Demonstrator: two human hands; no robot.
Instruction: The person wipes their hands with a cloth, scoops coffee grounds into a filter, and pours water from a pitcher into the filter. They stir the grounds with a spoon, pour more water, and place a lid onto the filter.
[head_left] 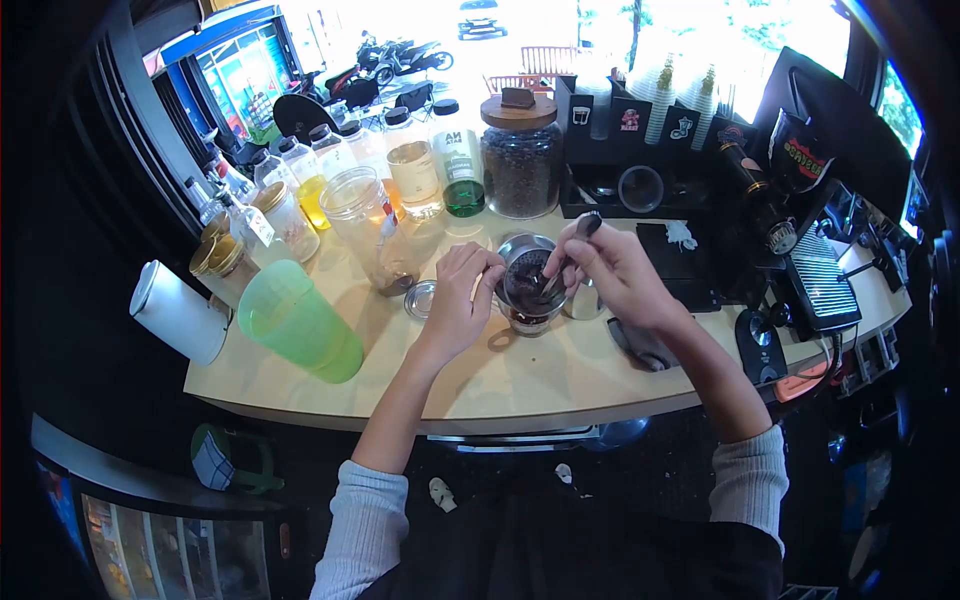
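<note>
A round metal strainer [518,250] with dark, wet-looking contents sits over a glass container [530,322], at the front middle of the counter. My left hand [462,295] is closed at the strainer's left side, thumb and fingers pinched together at its edge. From the right, my right hand [615,275] grips a spoon [589,226]. Its dark handle end sticks up above the fingers, while the lower end reaches into the dark contents. Just left of the glass lies a small round metal lid [420,299]. A small pale container [584,301] stands partly hidden below my right hand.
A green plastic pitcher [300,322] and a white canister [180,312] stand left. Behind are a tall clear jar [372,235], several syrup bottles [410,175] and a wooden-lidded bean jar [521,165]. Right are a dark cloth [643,345], cup holders [630,118] and an espresso machine [825,280].
</note>
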